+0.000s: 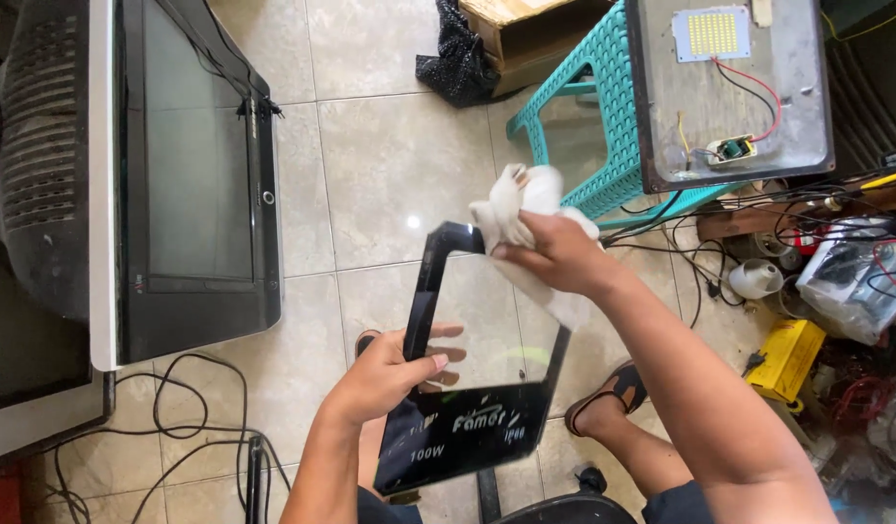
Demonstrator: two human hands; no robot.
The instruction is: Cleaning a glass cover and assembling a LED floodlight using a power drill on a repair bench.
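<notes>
My left hand (pixel 394 369) grips the left edge of a glass panel with a black border (pixel 438 291), held tilted over my knees. My right hand (pixel 554 254) presses a crumpled white cloth (pixel 521 199) against the panel's top right corner. The clear middle of the glass shows the tiled floor and my fingers through it. The lower black band of the panel carries white print.
An old television with a dark screen (pixel 195 184) stands at the left, cables (pixel 186 408) trailing on the floor. A teal plastic stool (pixel 603 116) bears a metal lamp housing with an LED board (pixel 729 87). Wires, a yellow box (pixel 787 354) and parts clutter the right.
</notes>
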